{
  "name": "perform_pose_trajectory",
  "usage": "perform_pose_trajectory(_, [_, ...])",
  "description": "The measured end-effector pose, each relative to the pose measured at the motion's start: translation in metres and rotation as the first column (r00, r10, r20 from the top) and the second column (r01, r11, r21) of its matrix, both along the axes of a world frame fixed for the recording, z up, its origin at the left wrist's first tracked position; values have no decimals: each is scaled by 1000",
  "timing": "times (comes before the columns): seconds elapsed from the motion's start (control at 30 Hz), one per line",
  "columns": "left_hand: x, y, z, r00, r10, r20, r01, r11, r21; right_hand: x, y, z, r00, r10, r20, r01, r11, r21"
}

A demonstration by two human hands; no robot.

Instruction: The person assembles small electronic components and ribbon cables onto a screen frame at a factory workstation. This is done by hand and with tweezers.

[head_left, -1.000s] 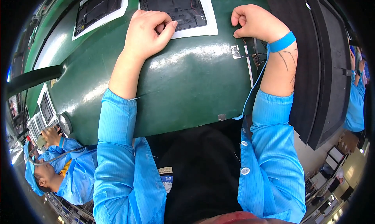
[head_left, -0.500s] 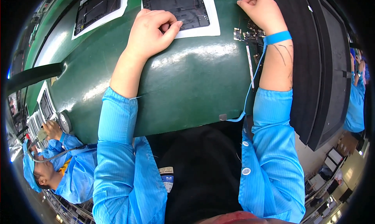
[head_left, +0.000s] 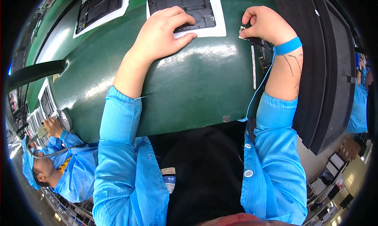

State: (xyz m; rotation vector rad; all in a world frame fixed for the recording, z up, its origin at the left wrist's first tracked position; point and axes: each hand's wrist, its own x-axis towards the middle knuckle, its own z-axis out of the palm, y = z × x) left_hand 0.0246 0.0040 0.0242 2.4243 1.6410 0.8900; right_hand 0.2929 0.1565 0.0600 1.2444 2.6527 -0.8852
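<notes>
At the table's far edge, a black tablet housing (head_left: 185, 1) with parts inside lies on a white sheet (head_left: 219, 29). My left hand (head_left: 163, 33) rests over its near left corner, thumb and forefinger apart, holding nothing I can see. To the right, my right hand (head_left: 269, 26) pinches a small circuit board (head_left: 242, 32) between thumb and fingertips, just above the table. A blue strap (head_left: 287, 47) with a cord circles my right wrist. Another small circuit board (head_left: 263, 63) lies beneath the wrist. More boards there are mostly hidden by my hand.
A thin white strip (head_left: 254, 68) lies left of the cord. Black foam trays (head_left: 330, 76) are stacked at the right. A second tablet housing (head_left: 98, 9) lies on its sheet at the far left. A dark curved bar (head_left: 37, 74) juts in, and a co-worker (head_left: 73, 171) sits at the left.
My left hand has opened its thumb from the forefinger. My right hand has come down and nearer, and now pinches a small circuit board. The housing and sheet have shifted slightly right.
</notes>
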Motion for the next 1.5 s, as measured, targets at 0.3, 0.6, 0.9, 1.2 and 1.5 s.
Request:
perform_pose_trajectory(0.3, [-1, -2, -3, 1000, 8, 28, -8, 1000, -6, 1, 3, -12, 990, -16, -138, 16, 1000, -1])
perform_pose_trajectory(0.6, [11, -2, -3, 994, 38, -104, -34, 999, 36, -9, 6, 11, 799, -410, -440, 347, 912, -220])
perform_pose_trajectory(0.9, [11, -4, -5, 902, 171, 397, -88, 972, -219, -30, 0, 15, 169, -141, -975, 460, 886, -49])
perform_pose_trajectory(1.2, [15, -6, -1, 842, 245, 480, -105, 948, -300, -64, -32, -15, 251, -30, -967, -84, 995, -52])
perform_pose_trajectory(1.5, [8, -5, -9, 736, 273, 620, -115, 952, -283, -77, -46, -15, 549, 125, -826, -79, 992, 97])
